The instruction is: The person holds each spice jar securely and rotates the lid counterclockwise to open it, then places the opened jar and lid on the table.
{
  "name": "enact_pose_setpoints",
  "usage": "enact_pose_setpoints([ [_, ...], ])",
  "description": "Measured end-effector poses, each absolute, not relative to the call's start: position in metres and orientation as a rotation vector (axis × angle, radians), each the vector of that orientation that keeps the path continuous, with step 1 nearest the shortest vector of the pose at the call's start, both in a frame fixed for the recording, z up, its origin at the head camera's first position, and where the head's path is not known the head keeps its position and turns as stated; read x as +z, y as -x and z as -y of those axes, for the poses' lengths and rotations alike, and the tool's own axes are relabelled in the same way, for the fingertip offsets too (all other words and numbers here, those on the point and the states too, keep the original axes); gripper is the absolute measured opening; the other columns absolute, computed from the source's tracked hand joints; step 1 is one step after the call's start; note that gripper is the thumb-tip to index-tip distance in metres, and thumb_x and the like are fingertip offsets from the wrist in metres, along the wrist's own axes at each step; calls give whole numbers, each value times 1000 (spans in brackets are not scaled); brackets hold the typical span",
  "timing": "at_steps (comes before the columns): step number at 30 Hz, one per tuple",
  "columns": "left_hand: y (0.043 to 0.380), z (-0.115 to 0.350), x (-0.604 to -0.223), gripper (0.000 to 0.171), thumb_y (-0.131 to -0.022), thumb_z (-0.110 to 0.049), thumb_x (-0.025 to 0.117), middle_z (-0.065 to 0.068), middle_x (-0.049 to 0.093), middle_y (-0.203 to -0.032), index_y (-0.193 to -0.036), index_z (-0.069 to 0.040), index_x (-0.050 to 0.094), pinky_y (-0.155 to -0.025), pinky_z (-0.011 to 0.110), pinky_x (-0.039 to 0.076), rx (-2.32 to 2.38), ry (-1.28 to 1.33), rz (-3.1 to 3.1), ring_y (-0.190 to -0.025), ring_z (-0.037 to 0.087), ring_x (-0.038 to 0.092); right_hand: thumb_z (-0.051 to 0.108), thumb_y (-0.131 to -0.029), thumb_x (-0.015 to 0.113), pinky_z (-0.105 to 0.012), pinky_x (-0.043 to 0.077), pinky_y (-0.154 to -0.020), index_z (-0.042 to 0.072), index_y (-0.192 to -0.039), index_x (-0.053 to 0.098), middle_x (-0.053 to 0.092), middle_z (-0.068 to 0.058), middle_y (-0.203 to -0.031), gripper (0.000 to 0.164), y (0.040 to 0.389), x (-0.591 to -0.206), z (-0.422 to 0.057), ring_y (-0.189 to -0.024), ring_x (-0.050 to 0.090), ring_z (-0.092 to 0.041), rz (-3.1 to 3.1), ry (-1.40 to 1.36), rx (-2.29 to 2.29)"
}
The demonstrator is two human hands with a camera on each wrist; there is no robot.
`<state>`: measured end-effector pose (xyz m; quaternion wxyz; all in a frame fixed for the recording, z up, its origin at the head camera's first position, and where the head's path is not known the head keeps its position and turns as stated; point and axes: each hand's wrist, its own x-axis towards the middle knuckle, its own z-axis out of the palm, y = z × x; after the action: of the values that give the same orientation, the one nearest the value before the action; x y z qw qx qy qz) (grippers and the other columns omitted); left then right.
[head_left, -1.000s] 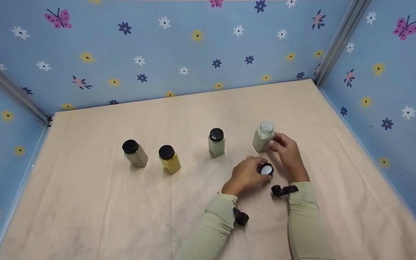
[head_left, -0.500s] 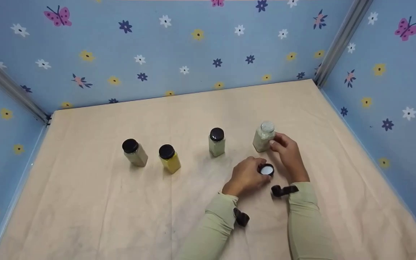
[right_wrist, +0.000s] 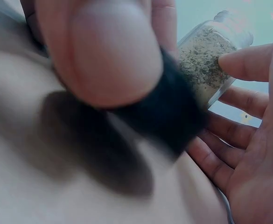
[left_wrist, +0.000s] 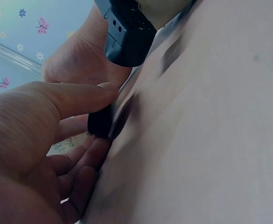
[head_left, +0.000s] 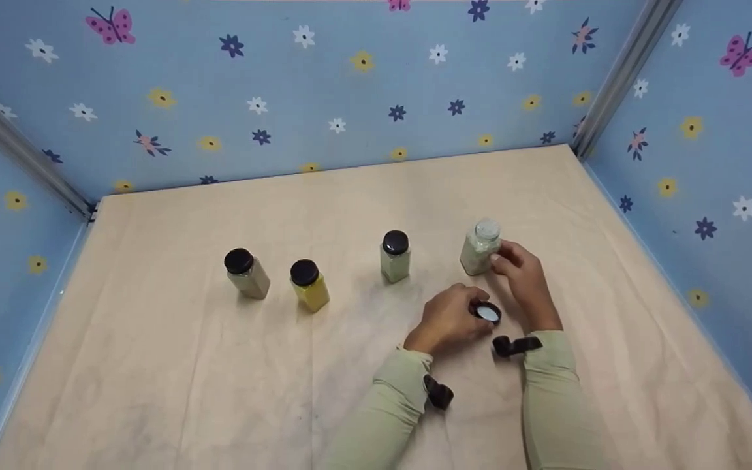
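Observation:
An uncapped glass jar point(head_left: 478, 254) of pale green dried flakes stands on the cloth; specks of herb show through its side point(right_wrist: 204, 60) in the right wrist view. My right hand point(head_left: 527, 281) grips it from the right, thumb and fingers on its lower body. Just in front, my left hand point(head_left: 452, 316) pinches a black screw cap point(head_left: 487, 313) by its rim, white liner facing up and tilted. In the left wrist view the cap point(left_wrist: 100, 122) sits between thumb and fingers, low over the cloth. Whether its edge touches the cloth, I cannot tell.
Several capped jars stand left of my hands: a green one point(head_left: 395, 258), a yellow one point(head_left: 311, 287) and a grey-green one point(head_left: 249, 275). Beige cloth point(head_left: 154, 359) covers the table. Blue flowered panels point(head_left: 324, 78) rise behind and at both sides.
The cap has tipped in my left hand's fingers, its white liner now turned more toward the front right. My right hand and the jar keep their place; the whole view has shifted slightly.

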<state>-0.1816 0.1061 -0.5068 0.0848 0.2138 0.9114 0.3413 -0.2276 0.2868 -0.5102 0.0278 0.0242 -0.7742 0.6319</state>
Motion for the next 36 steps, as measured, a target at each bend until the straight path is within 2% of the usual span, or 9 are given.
enact_pose_setpoints([
  [10,179,-108,-507,39,-76,-28,85,-10,60,-92,-113,-23,75,-71,25,46,996,-640,-2749,-83,5,55,7,-101,57,-28,52,-92,-9,-137,53,57,-24,-133,39,229,-515,-289,-111,58,-13,2378,-45,1988],
  [17,178,-107,-509,41,-75,-31,86,-11,59,-92,-114,-23,74,-71,24,45,962,-633,-2760,-82,5,54,6,-101,57,-23,51,-90,-7,-138,54,57,-23,-134,39,229,-517,-287,-116,56,-18,2398,-35,1943],
  [22,178,-104,-507,42,-78,-32,85,-8,61,-95,-116,-20,73,-73,24,46,1011,-631,-2736,-83,6,55,4,-100,58,-24,51,-91,-8,-137,53,58,-24,-133,40,228,-514,-282,-119,55,-25,2372,-61,1908],
  [27,181,-100,-506,42,-84,-29,81,-3,67,-100,-120,-11,70,-80,23,48,1248,-566,-2605,-89,7,61,1,-98,58,-23,48,-90,-7,-136,55,60,-24,-129,39,227,-513,-278,-116,56,-26,2342,-20,1787],
  [32,182,-96,-509,34,-91,-25,72,-2,70,-96,-120,-7,69,-80,22,49,1463,-517,-2502,-87,6,63,-2,-96,56,-21,49,-82,-8,-128,58,62,-22,-117,33,226,-514,-274,-103,58,-21,2266,100,1715],
  [36,182,-93,-511,28,-95,-21,67,-3,70,-94,-118,-6,70,-81,22,50,1568,-524,-2482,-87,6,62,-1,-96,55,-23,52,-71,-7,-113,58,61,-16,-100,18,223,-509,-269,-86,57,-16,2183,169,1696],
])
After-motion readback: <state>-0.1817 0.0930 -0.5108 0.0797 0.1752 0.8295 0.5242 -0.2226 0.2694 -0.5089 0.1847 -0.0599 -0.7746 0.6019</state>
